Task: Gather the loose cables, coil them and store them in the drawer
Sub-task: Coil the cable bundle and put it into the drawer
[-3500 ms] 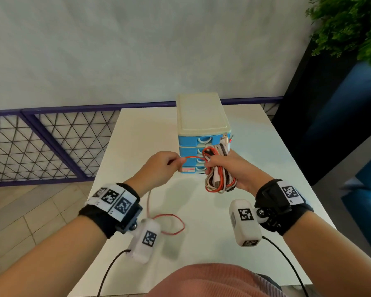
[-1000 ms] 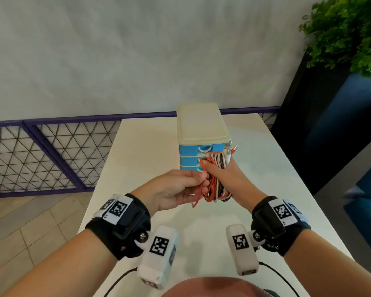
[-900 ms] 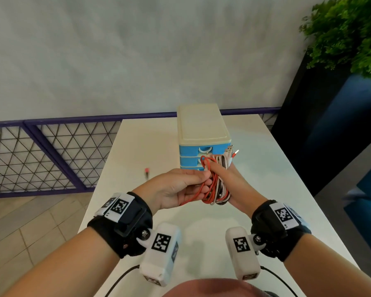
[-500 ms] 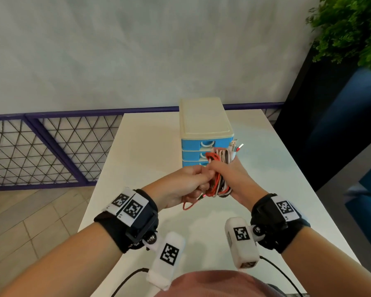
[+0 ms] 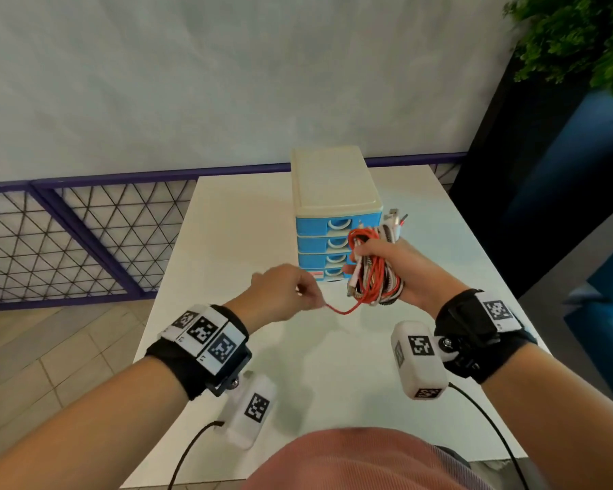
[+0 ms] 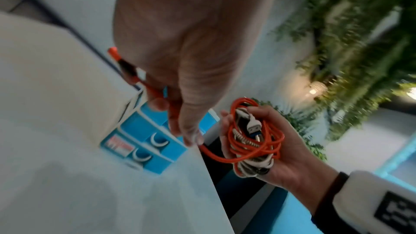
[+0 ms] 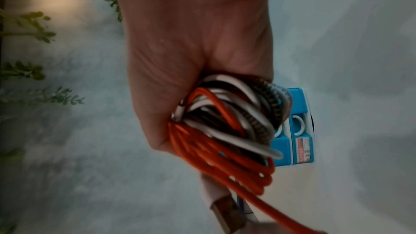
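My right hand (image 5: 400, 267) grips a coiled bundle of cables (image 5: 374, 274), orange, white and braided black, held up in front of the blue drawer unit (image 5: 333, 221). Its drawers all look closed. A loose tail of the orange cable (image 5: 344, 309) runs from the bundle leftward into my left hand (image 5: 291, 291), which pinches it near its plug end. In the left wrist view the orange cable (image 6: 209, 150) passes through my left fingers and the bundle (image 6: 254, 140) lies in my right palm. The right wrist view shows the bundle (image 7: 227, 131) packed in my fist, with a USB plug (image 7: 227, 211) hanging below.
The drawer unit stands mid-table on a white table (image 5: 248, 221) whose edges are close on both sides. A purple mesh railing (image 5: 68, 235) lies left and behind, and a dark planter with a green plant (image 5: 574, 40) stands at the right.
My left hand has drawn away from the bundle to the left and down, pulling the orange tail out taut. The right hand keeps its grip on the coil.
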`<state>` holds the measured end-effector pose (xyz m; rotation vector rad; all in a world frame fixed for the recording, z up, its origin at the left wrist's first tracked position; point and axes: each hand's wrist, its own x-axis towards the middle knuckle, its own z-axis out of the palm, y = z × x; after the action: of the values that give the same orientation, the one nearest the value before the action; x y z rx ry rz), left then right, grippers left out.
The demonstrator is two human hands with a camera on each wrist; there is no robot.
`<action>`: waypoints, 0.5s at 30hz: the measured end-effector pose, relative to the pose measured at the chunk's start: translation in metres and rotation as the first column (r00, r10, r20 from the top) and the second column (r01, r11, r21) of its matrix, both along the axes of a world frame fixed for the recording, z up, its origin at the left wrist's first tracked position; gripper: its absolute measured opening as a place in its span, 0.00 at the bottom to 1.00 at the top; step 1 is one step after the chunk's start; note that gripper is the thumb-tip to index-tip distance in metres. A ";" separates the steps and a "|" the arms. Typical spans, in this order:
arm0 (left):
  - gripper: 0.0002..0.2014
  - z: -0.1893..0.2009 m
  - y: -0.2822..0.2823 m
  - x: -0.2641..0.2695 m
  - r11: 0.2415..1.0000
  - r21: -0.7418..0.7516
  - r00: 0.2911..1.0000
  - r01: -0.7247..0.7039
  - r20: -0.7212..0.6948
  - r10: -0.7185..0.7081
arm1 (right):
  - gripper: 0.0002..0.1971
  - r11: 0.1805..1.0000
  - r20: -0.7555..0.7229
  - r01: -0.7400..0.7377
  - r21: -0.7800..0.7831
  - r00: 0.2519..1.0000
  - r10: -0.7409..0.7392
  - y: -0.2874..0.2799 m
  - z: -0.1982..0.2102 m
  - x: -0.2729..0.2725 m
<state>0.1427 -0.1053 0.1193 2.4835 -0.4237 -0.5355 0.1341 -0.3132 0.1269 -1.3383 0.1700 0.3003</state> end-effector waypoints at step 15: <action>0.08 0.010 -0.018 -0.004 0.967 -0.255 0.985 0.003 0.168 0.042 | 0.14 0.962 0.013 -0.124 -0.244 0.991 0.131 0.022 -0.013 -0.003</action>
<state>0.1388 -0.1229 0.1294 2.2889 -0.5013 -0.2406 0.1312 -0.2917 0.1137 -1.5995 0.0979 0.3772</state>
